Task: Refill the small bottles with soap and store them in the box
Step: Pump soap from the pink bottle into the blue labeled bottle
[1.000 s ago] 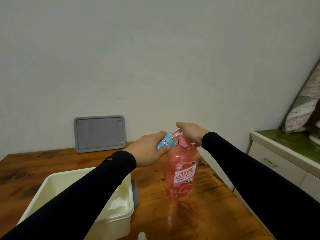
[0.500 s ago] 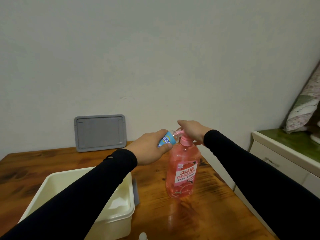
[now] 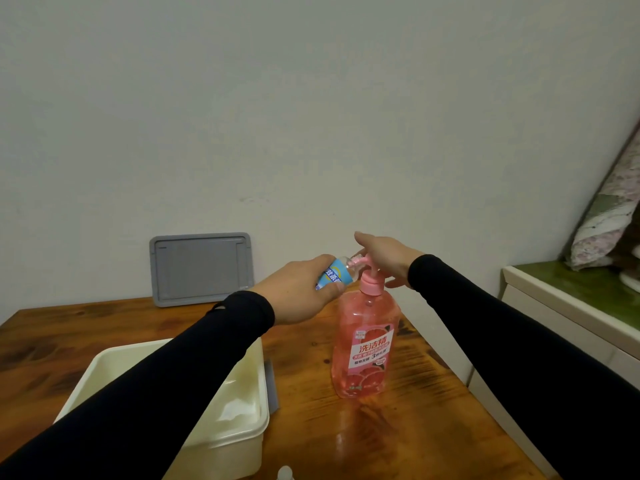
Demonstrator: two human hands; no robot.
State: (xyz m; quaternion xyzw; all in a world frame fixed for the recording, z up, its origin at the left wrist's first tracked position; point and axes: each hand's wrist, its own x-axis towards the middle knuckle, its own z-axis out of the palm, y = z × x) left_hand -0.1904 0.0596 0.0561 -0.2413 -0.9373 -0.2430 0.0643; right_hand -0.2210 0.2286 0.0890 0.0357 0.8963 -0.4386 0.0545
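Observation:
A pink pump bottle of soap (image 3: 363,344) stands upright on the wooden table (image 3: 398,438). My left hand (image 3: 298,296) is shut on a small clear bottle with a blue label (image 3: 334,274), tilted so its mouth meets the pink pump nozzle. My right hand (image 3: 384,258) lies flat on top of the pump head, fingers stretched out. A cream plastic box (image 3: 239,410) sits at the front left, partly hidden by my left sleeve. The white tip of another small bottle (image 3: 284,474) peeks in at the bottom edge.
A grey lid (image 3: 201,268) leans against the wall at the table's back. A grey flat piece (image 3: 272,386) lies beside the box. A white cabinet with a green top (image 3: 571,306) stands to the right, with a floral pillow (image 3: 609,216) above it.
The pump head and my right hand have risen after a press. My left hand kept the small bottle at the nozzle and lifted slightly.

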